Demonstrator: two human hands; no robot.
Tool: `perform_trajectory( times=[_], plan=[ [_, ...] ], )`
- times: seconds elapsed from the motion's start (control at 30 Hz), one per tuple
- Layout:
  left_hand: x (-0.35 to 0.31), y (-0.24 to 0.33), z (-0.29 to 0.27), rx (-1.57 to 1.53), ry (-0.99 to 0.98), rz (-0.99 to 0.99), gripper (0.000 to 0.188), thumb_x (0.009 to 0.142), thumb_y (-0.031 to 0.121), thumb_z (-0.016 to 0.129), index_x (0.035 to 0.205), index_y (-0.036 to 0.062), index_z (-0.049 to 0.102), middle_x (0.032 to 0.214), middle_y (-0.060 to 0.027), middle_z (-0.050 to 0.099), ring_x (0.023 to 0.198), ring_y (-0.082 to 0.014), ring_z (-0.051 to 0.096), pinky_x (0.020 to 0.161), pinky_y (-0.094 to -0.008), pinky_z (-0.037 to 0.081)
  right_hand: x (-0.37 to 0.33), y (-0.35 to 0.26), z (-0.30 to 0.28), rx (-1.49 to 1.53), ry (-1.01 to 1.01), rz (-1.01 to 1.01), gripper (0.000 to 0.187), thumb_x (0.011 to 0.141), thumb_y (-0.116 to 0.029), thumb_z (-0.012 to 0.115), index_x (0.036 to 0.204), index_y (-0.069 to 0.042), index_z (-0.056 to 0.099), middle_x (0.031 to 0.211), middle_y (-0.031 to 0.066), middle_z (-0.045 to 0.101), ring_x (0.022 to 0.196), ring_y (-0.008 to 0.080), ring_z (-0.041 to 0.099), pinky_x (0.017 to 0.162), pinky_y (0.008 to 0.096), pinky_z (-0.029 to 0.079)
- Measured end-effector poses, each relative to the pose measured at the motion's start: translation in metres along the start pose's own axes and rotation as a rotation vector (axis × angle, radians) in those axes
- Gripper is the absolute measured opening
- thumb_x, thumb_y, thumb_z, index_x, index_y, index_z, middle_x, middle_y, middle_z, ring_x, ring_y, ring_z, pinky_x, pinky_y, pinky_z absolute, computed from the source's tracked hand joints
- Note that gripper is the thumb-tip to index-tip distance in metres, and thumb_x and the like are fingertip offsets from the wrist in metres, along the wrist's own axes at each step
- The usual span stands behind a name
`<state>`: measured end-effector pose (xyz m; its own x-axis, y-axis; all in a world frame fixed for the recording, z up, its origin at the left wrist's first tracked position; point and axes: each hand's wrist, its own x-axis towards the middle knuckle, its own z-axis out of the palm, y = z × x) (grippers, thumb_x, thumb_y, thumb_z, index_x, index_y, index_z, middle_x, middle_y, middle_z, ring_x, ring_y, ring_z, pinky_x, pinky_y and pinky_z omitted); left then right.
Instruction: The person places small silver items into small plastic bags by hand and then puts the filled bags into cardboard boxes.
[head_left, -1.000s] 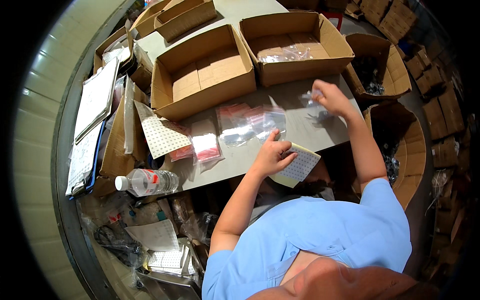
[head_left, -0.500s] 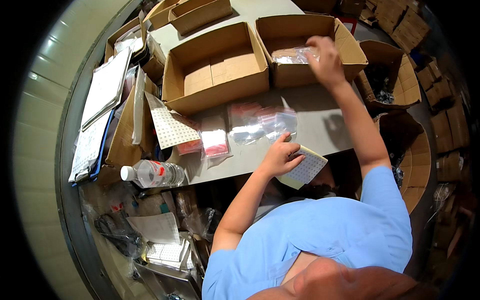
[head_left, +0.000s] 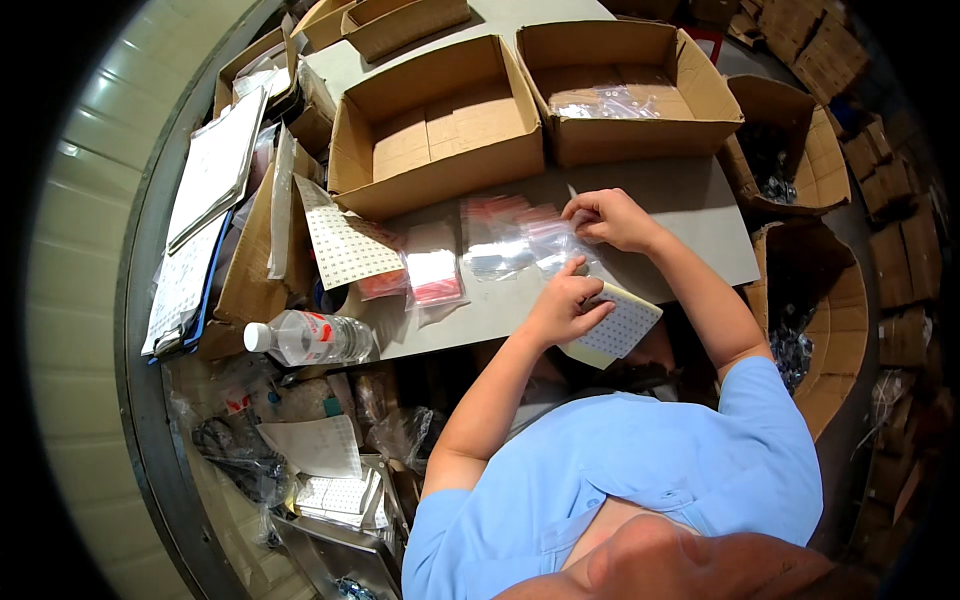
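at the plastic bags [head_left: 545, 240], right fingers [head_left: 584, 203], grip unclear; left fingers [head_left: 584, 288] hold label sheet [head_left: 627, 323].

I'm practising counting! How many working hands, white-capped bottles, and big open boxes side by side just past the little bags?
Left hand, right hand: 2
White-capped bottle: 1
Left big box, right big box: 2
Total: 5

A pale panelled wall [head_left: 95, 270], glinting with light, curves past the left edge of the grey counter [head_left: 705, 200]. Beyond the counter's right edge, stacked brown cartons [head_left: 897, 262] line a dark, dimly lit floor [head_left: 851, 440].
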<state>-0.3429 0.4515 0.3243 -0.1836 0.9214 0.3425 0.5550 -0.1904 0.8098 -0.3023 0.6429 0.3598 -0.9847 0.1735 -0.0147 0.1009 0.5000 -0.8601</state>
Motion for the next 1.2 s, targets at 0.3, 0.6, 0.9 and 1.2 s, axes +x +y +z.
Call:
perform_trajectory(
  times=[0.3,0.6,0.9,1.2],
  plan=[
    [0.001,-0.001,0.0,0.002,-0.004,0.004,0.028,0.077,0.012,0.071,0.067,0.0014,0.048,0.056,-0.0124,0.047,0.062,-0.0326,0.053,0.088,-0.0421,0.048,-0.005,0.019,-0.009,-0.068,0.164,0.041,0.015,0.078,-0.001,0.066,0.092,0.003,0.063,0.069,0.0053,0.064,0.063,0.0097,0.057,0.06,0.0271,0.047],
    [0.0,0.0,0.003,-0.053,0.073,-0.005,0.028,0.074,0.009,0.074,0.068,-0.0006,0.049,0.063,-0.014,0.05,0.061,-0.0314,0.051,0.053,-0.0385,0.04,-0.002,0.019,0.003,-0.453,0.506,0.188,0.029,0.084,-0.031,0.07,0.083,-0.003,0.063,0.066,0.0109,0.061,0.058,0.0216,0.058,0.059,0.0342,0.047],
    [0.001,-0.003,0.005,-0.067,0.083,0.034,0.028,0.074,0.008,0.073,0.067,-0.0013,0.048,0.063,-0.0149,0.05,0.062,-0.0314,0.051,0.054,-0.0384,0.041,-0.012,0.042,-0.032,0.299,0.074,0.088,0.057,0.066,0.01,0.065,0.122,0.001,0.058,0.109,0.0122,0.065,0.105,0.0194,0.062,0.095,0.0285,0.047],
    [0.001,0.001,0.003,-0.059,0.08,0.025,0.017,0.073,0.005,0.074,0.073,-0.0026,0.058,0.062,-0.0164,0.05,0.06,-0.0311,0.053,0.056,-0.0358,0.043,-0.029,0.025,-0.028,-0.593,0.268,0.391,0.055,0.073,-0.041,0.077,0.11,-0.004,0.061,0.106,0.0197,0.062,0.102,0.0355,0.059,0.09,0.0438,0.046]
  ],
)
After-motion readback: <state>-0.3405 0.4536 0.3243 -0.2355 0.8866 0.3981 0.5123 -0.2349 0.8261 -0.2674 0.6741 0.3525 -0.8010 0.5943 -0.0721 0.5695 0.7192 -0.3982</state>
